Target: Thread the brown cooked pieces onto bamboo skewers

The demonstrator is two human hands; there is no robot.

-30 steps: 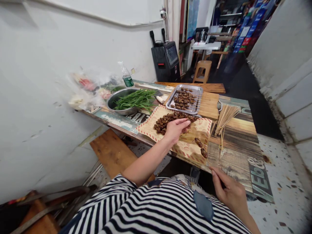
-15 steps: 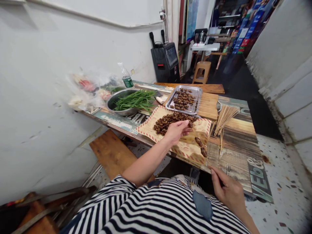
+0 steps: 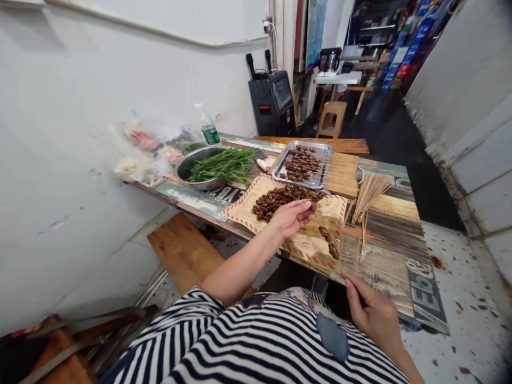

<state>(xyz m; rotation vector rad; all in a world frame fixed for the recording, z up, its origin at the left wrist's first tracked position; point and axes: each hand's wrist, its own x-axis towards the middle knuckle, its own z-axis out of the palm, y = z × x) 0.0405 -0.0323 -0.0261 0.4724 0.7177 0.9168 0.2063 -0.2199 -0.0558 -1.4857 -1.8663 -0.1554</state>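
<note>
My left hand [image 3: 291, 218] pinches a single brown, glossy silkworm pupa [image 3: 313, 206] between thumb and fingers, at the tip end of a thin bamboo skewer [image 3: 318, 216]. Lower on that stick sit two threaded pupae [image 3: 329, 242]. Its near end is gripped by my right hand [image 3: 372, 309], closed at the table's front edge. Beneath my left hand, a heap of loose pupae [image 3: 266, 205] lies on brown printed paper [image 3: 248, 216] with a striped border. Behind the paper, a metal tray [image 3: 280, 169] holds several filled skewers [image 3: 302, 162].
A bundle of bare skewers [image 3: 370, 194] lies right of a wooden board [image 3: 346, 176]. To the left stand a steel bowl [image 3: 184, 173] of green vegetables, a plastic bottle [image 3: 210, 130] and bagged food [image 3: 140, 141]. A black speaker [image 3: 274, 104] stands beyond the table [image 3: 384, 266].
The held pupa and my left hand have shifted very slightly. The skewer's threaded pupae moved a touch leftward; my right hand keeps its grip in nearly the same place.
</note>
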